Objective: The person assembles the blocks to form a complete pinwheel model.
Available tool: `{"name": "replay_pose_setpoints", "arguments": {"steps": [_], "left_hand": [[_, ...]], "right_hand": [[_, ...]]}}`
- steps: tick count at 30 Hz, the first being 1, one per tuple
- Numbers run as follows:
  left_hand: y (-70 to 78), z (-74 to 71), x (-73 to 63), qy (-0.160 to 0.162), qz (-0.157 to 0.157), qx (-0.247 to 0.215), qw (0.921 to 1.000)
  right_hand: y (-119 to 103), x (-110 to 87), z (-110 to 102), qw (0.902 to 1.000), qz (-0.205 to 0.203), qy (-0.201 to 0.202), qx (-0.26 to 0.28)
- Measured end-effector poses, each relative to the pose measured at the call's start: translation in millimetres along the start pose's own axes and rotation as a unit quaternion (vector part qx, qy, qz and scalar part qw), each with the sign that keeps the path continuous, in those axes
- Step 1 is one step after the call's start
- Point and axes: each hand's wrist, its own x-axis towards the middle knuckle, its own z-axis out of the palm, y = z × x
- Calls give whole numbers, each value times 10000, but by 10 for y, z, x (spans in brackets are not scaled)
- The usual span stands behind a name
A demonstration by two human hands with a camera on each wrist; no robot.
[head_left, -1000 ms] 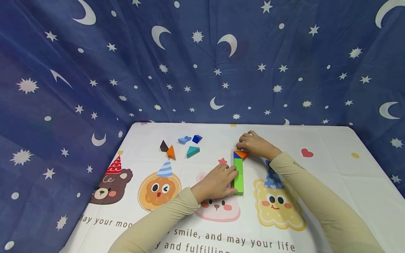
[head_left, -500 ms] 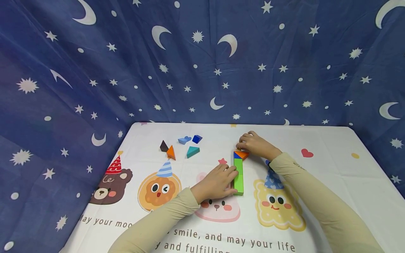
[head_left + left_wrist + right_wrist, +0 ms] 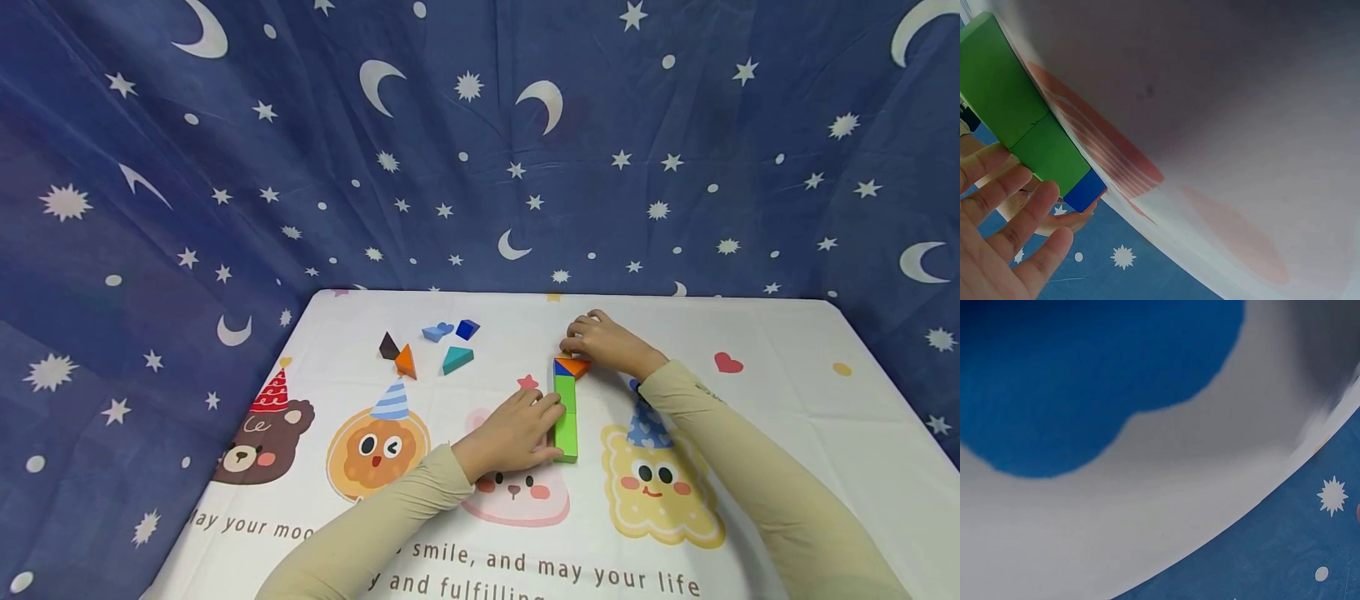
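Note:
Two green rectangular blocks, a farther one (image 3: 566, 392) and a nearer one (image 3: 567, 437), lie end to end on the tablecloth. Beyond them a blue triangular block (image 3: 562, 369) adjoins an orange triangular block (image 3: 575, 367). My left hand (image 3: 513, 429) rests along the left side of the green blocks, its fingers (image 3: 1040, 203) spread and fairly straight in the left wrist view. At the far end, my right hand (image 3: 607, 343) has curled fingers around the orange block; its thumb is hidden. The right wrist view shows only cloth and backdrop, no hand.
Left of the row lie loose blocks: a dark brown one (image 3: 388, 347), an orange one (image 3: 406, 361), a teal one (image 3: 457, 360), a light blue one (image 3: 435, 333) and a dark blue one (image 3: 467, 330). A blue starry curtain (image 3: 480, 208) hangs behind the table.

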Motion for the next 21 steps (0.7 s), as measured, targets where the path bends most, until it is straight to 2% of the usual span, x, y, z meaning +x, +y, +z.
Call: {"name": "replay_pose_setpoints", "arguments": {"steps": [11, 21], "left_hand": [[-1, 3, 6, -37, -62, -67, 10000], [-3, 7, 6, 70, -1, -81, 9999]], "right_hand": [[15, -2, 4, 10000, 15, -40, 15], [-4, -11, -23, 9999, 89, -12, 50]]}}
